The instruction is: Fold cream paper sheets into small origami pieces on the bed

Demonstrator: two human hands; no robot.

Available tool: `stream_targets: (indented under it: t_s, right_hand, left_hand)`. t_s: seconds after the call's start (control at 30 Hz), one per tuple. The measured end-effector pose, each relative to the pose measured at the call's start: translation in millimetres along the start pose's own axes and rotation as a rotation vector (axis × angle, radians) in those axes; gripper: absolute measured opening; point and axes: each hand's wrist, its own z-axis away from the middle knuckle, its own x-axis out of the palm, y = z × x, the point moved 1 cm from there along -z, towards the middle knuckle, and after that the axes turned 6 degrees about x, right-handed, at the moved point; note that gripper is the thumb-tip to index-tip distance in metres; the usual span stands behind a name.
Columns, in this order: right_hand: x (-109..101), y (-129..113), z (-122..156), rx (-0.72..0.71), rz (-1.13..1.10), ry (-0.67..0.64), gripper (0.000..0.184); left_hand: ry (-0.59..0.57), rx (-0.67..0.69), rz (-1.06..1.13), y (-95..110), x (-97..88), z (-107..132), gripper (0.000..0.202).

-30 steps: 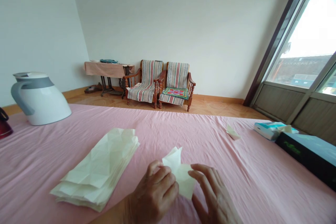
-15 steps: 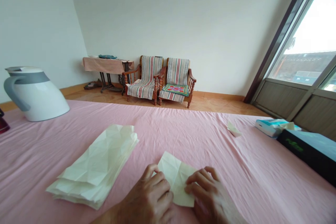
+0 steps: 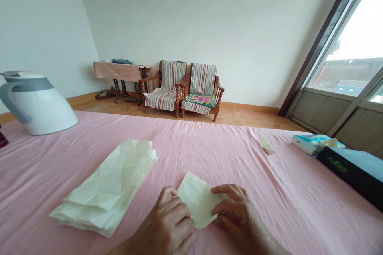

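Observation:
A creased, pale cream sheet of paper [image 3: 197, 199] lies at the front of the pink-covered table, between my hands. My left hand [image 3: 172, 221] is closed at the paper's left edge, fingers curled over it. On the right side, my right hand [image 3: 239, 211] grips the paper's edge, index and middle fingers on top and the thumb low beside it. To the left rests a thick stack of similar creased papers [image 3: 110, 183]. A small folded paper piece [image 3: 267, 146] sits farther off to the right.
A white and grey jug [image 3: 44, 103] stands at the far left of the pink cloth [image 3: 233, 147]. At the right are a tissue pack [image 3: 311, 143] and a dark box [image 3: 350, 171]. Beyond the table stand two wooden armchairs [image 3: 202, 79] and a small cloth-covered table [image 3: 116, 70].
My right hand has shifted slightly up along the paper, its fingers straighter now. The paper's lower right edge has lifted or curled a little. My left hand has moved slightly left.

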Motion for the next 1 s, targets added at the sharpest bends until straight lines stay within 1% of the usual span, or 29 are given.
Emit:
stream_targets:
  t_s: [0.07,0.1,0.17,0.23,0.33,0.43,0.5,0.57,0.63,0.77,0.87,1.0]
  right_hand:
    - [-1,2,-3,-0.02,0.02,0.029,0.012]
    - [-2,3,-5,-0.035,0.029,0.047,0.013]
    - [-8,4,-11,-0.061,0.032,0.06,0.016]
    - [-16,3,-17,-0.063,0.009,0.026,0.019]
    - [-26,-2,-22,-0.056,-0.019,-0.051,0.019]
    - [-27,-4,-23,-0.039,-0.035,-0.097,0.017]
    - [-24,-2,-21,-0.022,-0.053,-0.109,0.016]
    - [-20,1,-21,0.01,-0.074,-0.105,0.015]
    - [-17,4,-21,0.068,-0.1,-0.108,0.015]
    - [-19,2,-26,0.156,-0.183,-0.156,0.009]
    - [-21,-2,-31,0.206,-0.234,-0.178,0.009]
    - [-17,-4,-34,0.271,-0.241,-0.143,0.015]
  left_hand:
    - [0.016,0.008,0.022,-3,3.8,0,0.024]
    - [0.038,0.06,0.038,-5,6.3,0,0.024]
    - [0.081,0.083,0.056,-8,11.9,1,0.021]
    - [0.084,0.089,0.067,-10,17.0,1,0.017]
    - [0.044,0.087,0.058,-8,19.1,0,0.01]
    - [-0.024,0.03,0.032,-1,13.2,-2,0.006]
    - [-0.052,-0.063,0.017,4,7.3,-4,0.002]
    - [-0.067,-0.076,0.014,8,2.5,-5,0.004]
    - [-0.088,-0.057,0.015,8,0.4,-6,0.004]
    - [-0.124,-0.01,0.022,5,2.0,-5,0.004]
    - [-0.106,-0.013,-0.008,5,3.5,-4,0.004]
    - [-0.091,-0.034,-0.004,8,3.1,-4,0.007]
